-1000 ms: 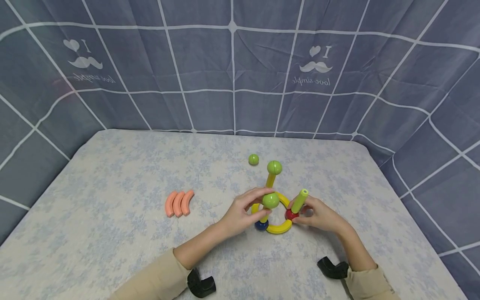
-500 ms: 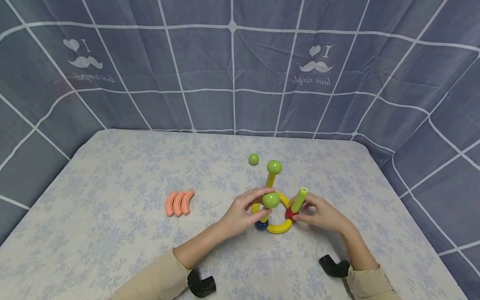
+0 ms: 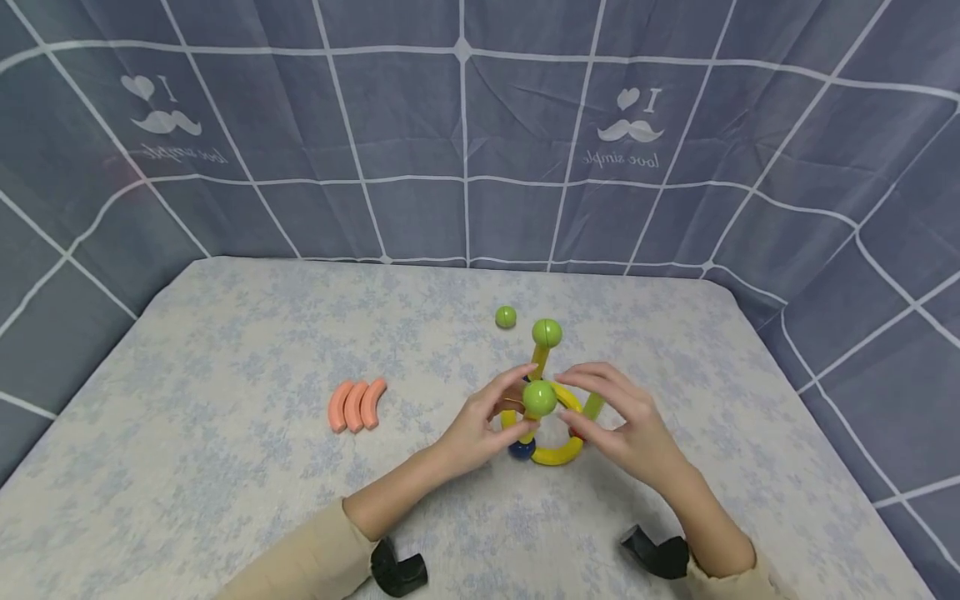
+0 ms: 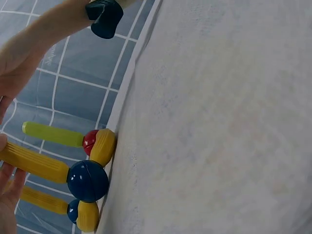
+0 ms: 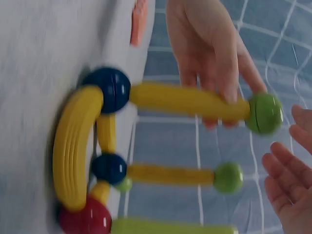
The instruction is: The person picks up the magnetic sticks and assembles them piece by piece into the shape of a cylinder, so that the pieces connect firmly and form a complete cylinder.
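A ring of curved yellow bars (image 3: 558, 455) lies on the table, joined by blue balls (image 5: 109, 87) and a red ball (image 5: 85, 217). Two yellow sticks stand up from the blue balls, each topped by a green ball. My left hand (image 3: 468, 429) pinches the nearer yellow stick (image 5: 185, 101) just under its green ball (image 3: 539, 398). To the right of that ball, my right hand (image 3: 637, 429) hovers with fingers and thumb spread, holding nothing. Behind its fingers, a light green stick (image 4: 53, 134) rises from the red ball, partly hidden in the head view.
A loose green ball (image 3: 506, 317) lies beyond the ring. Several orange curved bars (image 3: 357, 406) sit side by side at the left. A grid-patterned curtain (image 3: 420, 125) hangs behind the table (image 3: 247, 350). Black mounts are strapped on both wrists.
My right hand has let go of the red ball at the green stick's base and moved up and left toward the nearer green ball. The left hand keeps its place.
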{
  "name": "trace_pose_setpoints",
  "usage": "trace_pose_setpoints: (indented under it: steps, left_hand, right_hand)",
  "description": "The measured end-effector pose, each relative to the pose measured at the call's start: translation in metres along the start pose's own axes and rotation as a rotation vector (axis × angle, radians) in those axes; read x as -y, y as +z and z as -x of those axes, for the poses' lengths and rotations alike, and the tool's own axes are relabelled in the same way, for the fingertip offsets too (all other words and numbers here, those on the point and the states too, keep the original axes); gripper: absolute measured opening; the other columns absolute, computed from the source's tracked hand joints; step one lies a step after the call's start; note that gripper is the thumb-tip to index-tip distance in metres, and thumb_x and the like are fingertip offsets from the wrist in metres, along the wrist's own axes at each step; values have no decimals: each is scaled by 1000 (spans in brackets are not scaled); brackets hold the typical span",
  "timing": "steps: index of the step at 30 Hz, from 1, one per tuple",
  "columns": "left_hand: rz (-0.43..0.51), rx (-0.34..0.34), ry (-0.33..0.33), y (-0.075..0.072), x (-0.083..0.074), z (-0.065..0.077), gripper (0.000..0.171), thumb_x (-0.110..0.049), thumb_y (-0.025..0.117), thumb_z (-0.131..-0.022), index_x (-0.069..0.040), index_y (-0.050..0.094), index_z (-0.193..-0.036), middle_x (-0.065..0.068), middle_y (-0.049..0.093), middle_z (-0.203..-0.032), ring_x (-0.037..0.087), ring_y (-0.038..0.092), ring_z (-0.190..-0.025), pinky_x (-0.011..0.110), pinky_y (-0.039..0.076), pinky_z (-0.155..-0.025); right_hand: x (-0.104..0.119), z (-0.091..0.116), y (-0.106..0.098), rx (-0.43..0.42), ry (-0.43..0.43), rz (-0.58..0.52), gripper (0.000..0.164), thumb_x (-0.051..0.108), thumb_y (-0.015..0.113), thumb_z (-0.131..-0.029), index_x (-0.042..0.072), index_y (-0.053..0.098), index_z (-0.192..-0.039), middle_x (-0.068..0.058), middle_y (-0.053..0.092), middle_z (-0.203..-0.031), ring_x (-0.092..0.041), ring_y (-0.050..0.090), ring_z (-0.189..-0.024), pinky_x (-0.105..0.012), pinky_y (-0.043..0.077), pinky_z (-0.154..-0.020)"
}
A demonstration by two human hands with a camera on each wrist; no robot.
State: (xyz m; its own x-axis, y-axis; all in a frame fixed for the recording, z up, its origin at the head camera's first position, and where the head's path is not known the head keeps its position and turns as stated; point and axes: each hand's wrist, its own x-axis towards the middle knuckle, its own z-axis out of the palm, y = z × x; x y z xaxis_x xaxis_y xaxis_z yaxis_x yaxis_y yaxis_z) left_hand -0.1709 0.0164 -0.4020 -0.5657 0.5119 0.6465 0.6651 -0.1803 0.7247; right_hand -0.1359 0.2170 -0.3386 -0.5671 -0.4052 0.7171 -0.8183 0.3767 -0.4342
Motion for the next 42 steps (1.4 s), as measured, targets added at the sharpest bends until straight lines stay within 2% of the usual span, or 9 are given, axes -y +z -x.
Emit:
trace_pose_setpoints:
  steps: [6, 10, 15, 18, 22, 26, 30, 34, 42]
  left_hand:
    - [18, 14, -71, -1, -5, 3, 70, 10, 63, -80, 1, 24, -137, 20, 55, -108, 29, 57, -97, 31, 50, -83]
    - [-38, 32, -141, -16, -6, 10, 72, 2, 66, -81, -2, 25, -140, 17, 53, -115, 26, 55, -104, 34, 47, -89]
    - [-264, -79, -194, -61, -4, 27, 57, 0, 70, -78, 2, 43, -129, 15, 56, -113, 25, 53, -106, 38, 45, -90]
    - [-415, -132, -284, -93, -1, 40, 48, -2, 71, -78, 0, 51, -122, 14, 58, -112, 21, 53, -102, 41, 46, -85]
    - [-468, -123, -460, -128, 1, 62, 46, -6, 68, -82, -3, 50, -124, 15, 55, -113, 20, 56, -79, 35, 51, -63]
    - [-498, -136, -532, -149, 3, 81, 48, -7, 67, -83, -1, 48, -127, 18, 54, -114, 28, 56, -86, 39, 49, -69]
    - [-530, -147, -553, -157, 4, 90, 48, -8, 68, -82, 1, 49, -125, 20, 55, -115, 33, 51, -103, 49, 43, -82]
    - [-548, -106, -576, -156, 5, 91, 47, -12, 70, -81, 0, 52, -123, 19, 55, -115, 34, 51, -105, 50, 44, -84]
    - [-605, -32, -542, -155, 8, 93, 35, -17, 70, -81, -3, 62, -112, 13, 60, -109, 31, 54, -98, 45, 46, -77]
  right_hand:
    - [5, -1, 13, 88, 32, -15, 27, 19, 60, -88, 3, 63, -110, -13, 59, -107, -20, 57, -100, -15, 46, -80]
    - [6, -2, 14, 94, 45, -11, 25, 15, 63, -86, 3, 63, -108, -13, 60, -107, -21, 57, -101, -17, 46, -82]
    - [5, -3, 13, 81, 33, -33, 29, 2, 69, -79, 2, 63, -107, -11, 59, -107, -17, 57, -98, -16, 46, -82]
    - [5, -4, 13, 83, 27, -44, 35, -6, 71, -74, 2, 63, -107, -11, 59, -107, -17, 57, -99, -17, 46, -84]
    - [5, -4, 14, 81, 10, -42, 39, -9, 71, -71, 2, 63, -107, -12, 59, -107, -18, 57, -100, -18, 45, -85]
    - [4, -4, 14, 84, 16, -40, 40, -10, 71, -70, 2, 63, -107, -11, 59, -106, -17, 57, -100, -18, 46, -84]
    - [3, -4, 14, 92, 31, -42, 32, -2, 71, -75, 2, 63, -106, -11, 59, -106, -17, 57, -100, -18, 46, -84]
    - [3, -4, 14, 91, 33, -45, 26, 6, 68, -81, 2, 63, -106, -11, 60, -106, -17, 57, -100, -19, 47, -84]
    - [4, -3, 15, 93, 20, -50, 44, -13, 71, -67, 2, 63, -107, -11, 59, -106, -17, 57, -100, -17, 45, -84]
